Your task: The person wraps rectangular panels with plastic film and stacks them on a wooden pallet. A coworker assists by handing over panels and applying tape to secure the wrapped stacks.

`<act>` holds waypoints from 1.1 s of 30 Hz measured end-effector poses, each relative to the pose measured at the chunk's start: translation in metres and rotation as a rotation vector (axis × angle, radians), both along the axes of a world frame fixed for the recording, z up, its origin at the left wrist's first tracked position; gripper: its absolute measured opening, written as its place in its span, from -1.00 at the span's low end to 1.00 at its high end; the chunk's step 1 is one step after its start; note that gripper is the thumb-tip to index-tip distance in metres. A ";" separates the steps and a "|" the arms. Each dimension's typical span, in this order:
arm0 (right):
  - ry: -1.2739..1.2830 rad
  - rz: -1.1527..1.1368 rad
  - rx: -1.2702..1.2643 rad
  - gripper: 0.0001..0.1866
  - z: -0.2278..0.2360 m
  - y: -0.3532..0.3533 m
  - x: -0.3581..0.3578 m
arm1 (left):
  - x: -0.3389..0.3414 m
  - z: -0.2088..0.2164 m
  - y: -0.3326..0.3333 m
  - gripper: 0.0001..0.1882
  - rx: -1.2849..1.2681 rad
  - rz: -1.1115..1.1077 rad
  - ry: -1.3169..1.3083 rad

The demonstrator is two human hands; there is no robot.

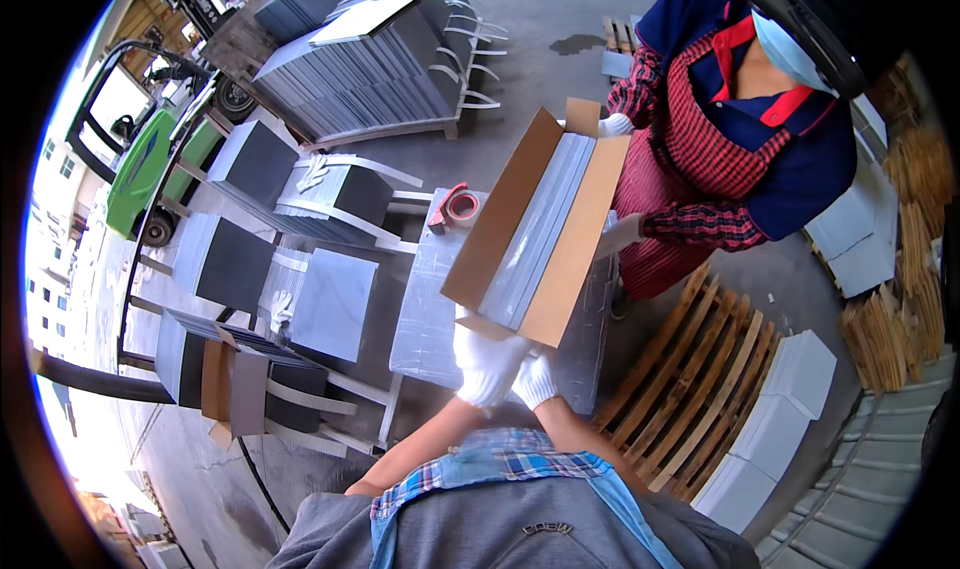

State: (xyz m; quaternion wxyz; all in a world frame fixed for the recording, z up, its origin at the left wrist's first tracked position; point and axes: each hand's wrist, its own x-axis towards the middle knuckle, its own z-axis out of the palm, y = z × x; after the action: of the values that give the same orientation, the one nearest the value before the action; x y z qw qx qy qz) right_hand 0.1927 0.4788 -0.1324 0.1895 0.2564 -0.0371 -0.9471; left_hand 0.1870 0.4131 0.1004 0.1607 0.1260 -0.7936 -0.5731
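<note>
A long open cardboard box lies slantwise over a plastic-wrapped worktable, its flaps spread. Inside rests a stack of grey slabs under clear film. My left hand, in a white knit glove, is closed at the box's near end. Close beside it, my right hand, also gloved, holds the same end from below the near flap, which hides its fingers. Across the table a person in a red checked apron has one gloved hand at the far end and another along the right side.
A red tape dispenser sits on the table's far left corner. Racks of grey slabs stand to the left, with a green forklift beyond. At right lie a wooden pallet and white boxes.
</note>
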 end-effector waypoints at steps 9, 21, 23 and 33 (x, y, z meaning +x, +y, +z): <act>0.253 0.488 0.946 -0.47 0.060 0.053 0.006 | 0.009 -0.030 -0.022 -0.19 -0.057 -0.017 -0.078; 0.576 0.309 1.234 -0.57 0.201 0.073 0.002 | 0.026 -0.037 -0.079 -0.02 0.619 -0.503 -0.255; 0.572 0.305 1.210 -0.57 0.204 0.070 0.004 | 0.023 -0.032 -0.071 -0.08 0.543 -0.480 -0.258; 0.604 0.222 1.443 -0.49 0.207 0.058 0.014 | 0.008 -0.040 -0.042 -0.61 0.646 -0.290 -0.226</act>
State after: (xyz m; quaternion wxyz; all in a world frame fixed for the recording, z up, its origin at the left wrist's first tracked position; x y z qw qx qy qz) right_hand 0.2069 0.5368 0.0742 0.0718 0.0498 0.6654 -0.7414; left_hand 0.1947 0.3714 0.0603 -0.0586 0.1189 -0.5943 -0.7933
